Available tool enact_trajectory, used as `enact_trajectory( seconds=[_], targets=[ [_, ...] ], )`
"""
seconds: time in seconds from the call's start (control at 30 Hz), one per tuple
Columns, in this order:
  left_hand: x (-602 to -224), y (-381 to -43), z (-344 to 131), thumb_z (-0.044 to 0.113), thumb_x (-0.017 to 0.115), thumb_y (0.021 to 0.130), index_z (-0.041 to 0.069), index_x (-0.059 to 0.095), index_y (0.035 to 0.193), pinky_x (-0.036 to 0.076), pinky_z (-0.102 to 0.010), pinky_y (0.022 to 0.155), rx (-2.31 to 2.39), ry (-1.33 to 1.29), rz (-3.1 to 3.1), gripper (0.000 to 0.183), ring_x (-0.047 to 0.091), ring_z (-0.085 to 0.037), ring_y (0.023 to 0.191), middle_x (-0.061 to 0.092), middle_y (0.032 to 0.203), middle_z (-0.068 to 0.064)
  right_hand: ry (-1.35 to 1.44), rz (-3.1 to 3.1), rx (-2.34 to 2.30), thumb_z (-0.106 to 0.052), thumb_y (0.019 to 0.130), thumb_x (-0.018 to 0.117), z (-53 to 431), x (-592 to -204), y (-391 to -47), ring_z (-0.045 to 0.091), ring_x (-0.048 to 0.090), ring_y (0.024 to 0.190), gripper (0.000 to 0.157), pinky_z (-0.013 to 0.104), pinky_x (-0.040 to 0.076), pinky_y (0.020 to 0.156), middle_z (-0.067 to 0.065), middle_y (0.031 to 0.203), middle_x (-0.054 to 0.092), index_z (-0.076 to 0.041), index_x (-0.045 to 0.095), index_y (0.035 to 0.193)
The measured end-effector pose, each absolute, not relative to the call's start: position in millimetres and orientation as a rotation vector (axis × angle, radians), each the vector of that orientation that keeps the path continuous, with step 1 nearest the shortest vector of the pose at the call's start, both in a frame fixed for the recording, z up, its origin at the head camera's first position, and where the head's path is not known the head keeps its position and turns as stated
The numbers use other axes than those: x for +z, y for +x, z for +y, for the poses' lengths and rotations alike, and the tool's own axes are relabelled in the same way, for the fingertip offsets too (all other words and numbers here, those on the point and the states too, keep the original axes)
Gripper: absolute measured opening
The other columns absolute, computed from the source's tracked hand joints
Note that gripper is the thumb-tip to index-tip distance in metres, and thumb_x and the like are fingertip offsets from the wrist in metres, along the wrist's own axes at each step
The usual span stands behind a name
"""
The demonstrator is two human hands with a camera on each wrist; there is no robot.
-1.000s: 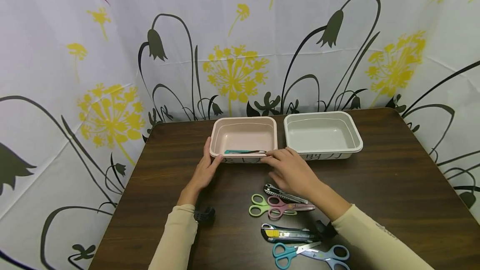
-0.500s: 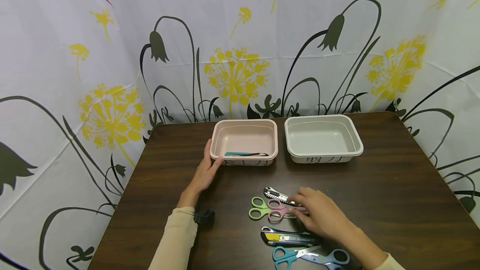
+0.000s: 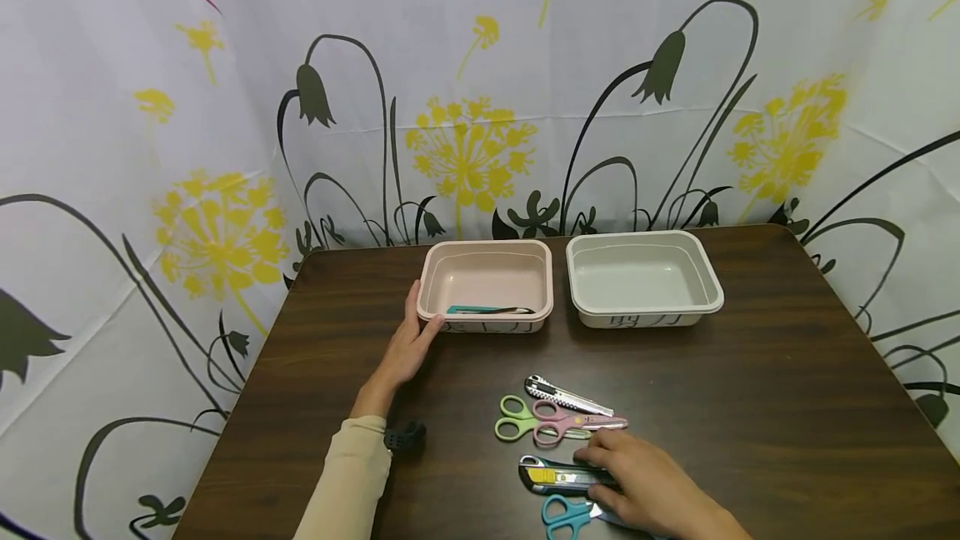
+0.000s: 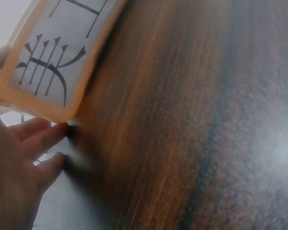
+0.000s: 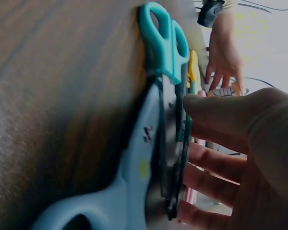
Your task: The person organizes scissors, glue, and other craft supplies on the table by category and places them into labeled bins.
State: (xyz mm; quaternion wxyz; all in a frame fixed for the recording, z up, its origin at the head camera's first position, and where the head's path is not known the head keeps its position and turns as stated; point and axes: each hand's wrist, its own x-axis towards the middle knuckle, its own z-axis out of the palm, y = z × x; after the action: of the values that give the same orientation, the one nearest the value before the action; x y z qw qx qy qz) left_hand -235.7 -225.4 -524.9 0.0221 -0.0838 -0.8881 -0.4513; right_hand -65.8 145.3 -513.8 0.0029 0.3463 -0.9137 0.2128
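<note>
Black and yellow, the cutter (image 3: 551, 477) is on the table (image 3: 765, 407), pinched between the thumb and fingers of my right hand (image 3: 648, 483). Teal scissors (image 3: 564, 513) lie just on my side of it; pink scissors (image 3: 573, 422) lie beyond, across green scissors (image 3: 512, 420). My left hand (image 3: 405, 350), fingers straight, rests against the left front corner of the pink bin (image 3: 487, 277), beside the white bin (image 3: 641, 273).
</note>
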Motion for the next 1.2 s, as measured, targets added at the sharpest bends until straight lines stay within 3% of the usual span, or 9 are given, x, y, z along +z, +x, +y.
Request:
enact_trajectory(
  seconds=[0.37,0.83,1.2],
  targets=[
    [-525.6,-236.2,-224.4,0.046,0.049,0.097,0.037,0.001,0.153,0.027,-0.06,0.105,-1.424,-0.265,-2.744,0.074,0.033,-0.036,0.136,0.025,0.155,-0.012,1.101,-2.828,0.653,-0.028,0.082,0.074,146.1,-519.3,-65.1,0.003,0.045,0.086,0.032,0.031,0.043,0.072,-0.016,0.098,0.048,-0.02,0.068,0.112],
    [-526.5,-235.6,-225.9,0.048,0.048,0.097,0.042,0.0,0.151,0.028,-0.06,0.104,-1.413,-0.239,-2.754,0.072,0.034,-0.036,0.135,0.026,0.155,-0.013,1.098,-2.832,0.602,-0.028,0.081,0.074,142.2,-518.7,-63.4,0.006,0.049,0.084,0.022,0.033,0.045,0.068,-0.016,0.093,0.046,-0.026,0.064,0.1],
    [-526.9,-235.8,-226.5,0.048,0.048,0.097,0.042,0.0,0.151,0.028,-0.06,0.105,-1.417,-0.246,-2.746,0.072,0.034,-0.036,0.136,0.026,0.155,-0.013,1.16,-2.761,0.697,-0.019,0.078,0.076,139.6,-521.3,-64.7,0.001,0.049,0.082,0.028,0.027,0.046,0.066,-0.018,0.094,0.051,-0.027,0.061,0.101]
  ],
)
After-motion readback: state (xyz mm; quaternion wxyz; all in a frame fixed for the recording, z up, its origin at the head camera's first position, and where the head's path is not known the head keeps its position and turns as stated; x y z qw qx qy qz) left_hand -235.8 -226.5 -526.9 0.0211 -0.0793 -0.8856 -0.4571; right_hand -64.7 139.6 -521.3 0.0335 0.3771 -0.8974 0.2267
